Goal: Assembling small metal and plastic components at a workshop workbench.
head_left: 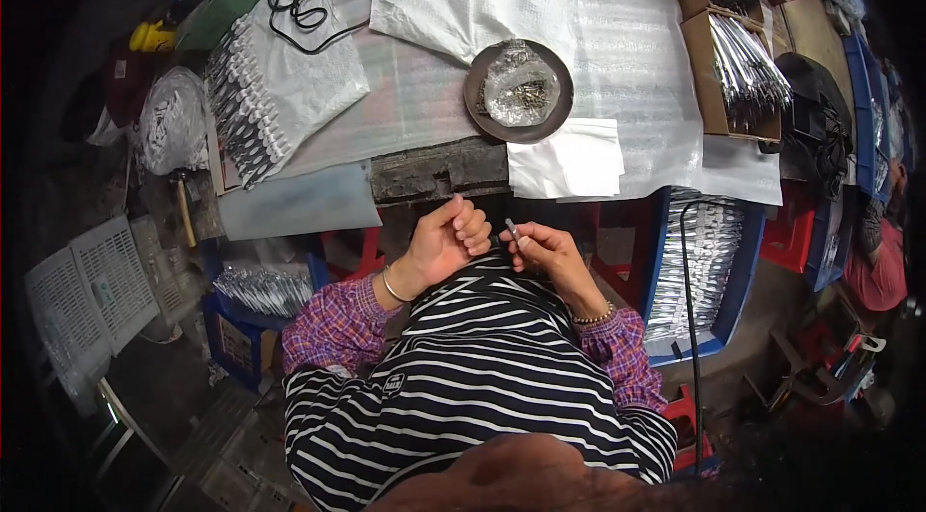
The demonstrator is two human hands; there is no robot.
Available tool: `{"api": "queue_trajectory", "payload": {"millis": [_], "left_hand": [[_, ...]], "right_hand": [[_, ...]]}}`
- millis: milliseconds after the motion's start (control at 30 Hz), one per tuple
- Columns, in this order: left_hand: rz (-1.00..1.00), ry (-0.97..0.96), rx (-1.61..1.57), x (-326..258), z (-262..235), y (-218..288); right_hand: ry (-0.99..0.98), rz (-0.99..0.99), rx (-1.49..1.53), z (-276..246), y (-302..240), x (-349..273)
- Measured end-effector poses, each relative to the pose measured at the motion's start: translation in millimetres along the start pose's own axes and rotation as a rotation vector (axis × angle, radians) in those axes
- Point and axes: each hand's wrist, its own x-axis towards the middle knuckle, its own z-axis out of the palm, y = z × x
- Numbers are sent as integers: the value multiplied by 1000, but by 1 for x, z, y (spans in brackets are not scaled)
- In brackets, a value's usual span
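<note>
In front of my striped top, both my hands are raised just off the table's near edge. My left hand (446, 244) is closed, its fingers curled toward the palm; whatever they may hold is hidden. Between thumb and fingertips, my right hand (548, 257) pinches a short, slim silvery metal piece (512, 230) that points up and to the left. The two hands are apart. Beyond them on the table stands a round brown dish (472, 107), in which a clear plastic bag (516, 78) lies with small metal parts. White paper sheets (569, 160) lie just in front of the dish.
Rows of metal pieces (241, 107) lie at the table's left. Cardboard boxes (699, 54) of thin metal parts stand at the right. Blue crates (728, 324) flank me below table height. A black cable (691, 319) hangs beside the right crate. Another person's arm (871, 228) shows far right.
</note>
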Motion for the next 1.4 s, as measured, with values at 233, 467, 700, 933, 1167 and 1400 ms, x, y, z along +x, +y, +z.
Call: {"api": "queue_trajectory", "payload": {"millis": [233,467,700,933,1167,1400], "left_hand": [[6,-15,40,0,-3,0],[-5,-45,130,0,3,-2],[61,145,813,-2,7,-11],[175,131,884,4,8,-14],[236,209,978,4,12,-15],[163,315,919,1,10,-13]], "right_hand": [[-20,-54,-142,1,-3,0],[-3,-51,-131,0,-1,0],[30,-81,-129,-1,2,3],[50,-132,-124,-2,9,6],[56,-192,-203,1,6,4],[91,-295,-609,-7,-6,-1]]}}
